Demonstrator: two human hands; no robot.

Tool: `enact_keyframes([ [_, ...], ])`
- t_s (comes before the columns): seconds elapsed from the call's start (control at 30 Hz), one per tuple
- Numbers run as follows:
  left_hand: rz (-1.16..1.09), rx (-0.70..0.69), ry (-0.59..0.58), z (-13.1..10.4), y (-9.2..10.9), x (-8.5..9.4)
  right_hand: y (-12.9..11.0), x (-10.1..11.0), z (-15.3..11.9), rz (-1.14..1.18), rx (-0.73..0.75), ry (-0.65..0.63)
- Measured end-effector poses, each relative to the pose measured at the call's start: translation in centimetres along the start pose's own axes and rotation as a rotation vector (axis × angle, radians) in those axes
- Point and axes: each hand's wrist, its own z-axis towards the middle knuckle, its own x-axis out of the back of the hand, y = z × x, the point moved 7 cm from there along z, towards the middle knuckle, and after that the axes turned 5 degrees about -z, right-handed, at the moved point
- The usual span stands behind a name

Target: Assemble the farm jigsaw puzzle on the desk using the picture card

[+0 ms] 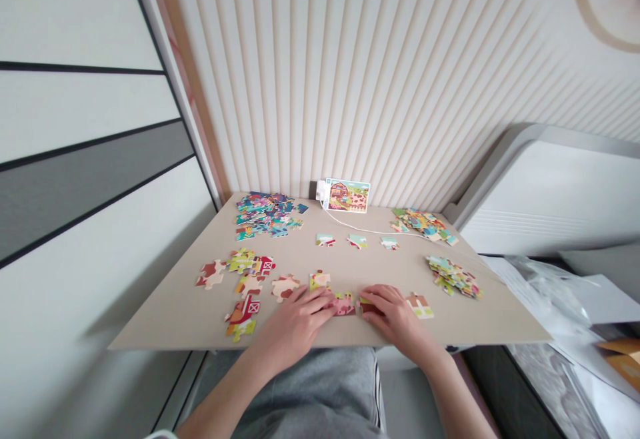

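Observation:
My left hand point(299, 319) rests low over the table, its fingers closed together on the left end of a pink jigsaw puzzle piece point(344, 304). Just to the right, my right hand point(393, 315) grips a brown and green puzzle piece point(367, 305), partly hidden under the fingers. The two pieces lie side by side with a narrow gap. Behind my left fingers is a green and cream piece point(320, 279), and a cream and brown piece point(285, 287) lies by its knuckles. A piece with a white fence point(421, 305) lies right of my right hand.
Loose farm pieces point(245, 315) lie at the left. Piles sit at back left point(267, 212), back right point(425, 223) and right point(453, 275). A picture card point(347, 196) leans on the wall beside a white charger point(321, 190), whose cable point(370, 229) crosses the table point(170, 312).

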Motion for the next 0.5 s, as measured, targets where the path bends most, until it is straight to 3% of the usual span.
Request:
enact_keyframes([
  [0.5, 0.011, -0.022, -0.008, -0.1, -0.3, -0.4, -3.0, -0.4, -0.4, -0.089, -0.014, 0.023],
])
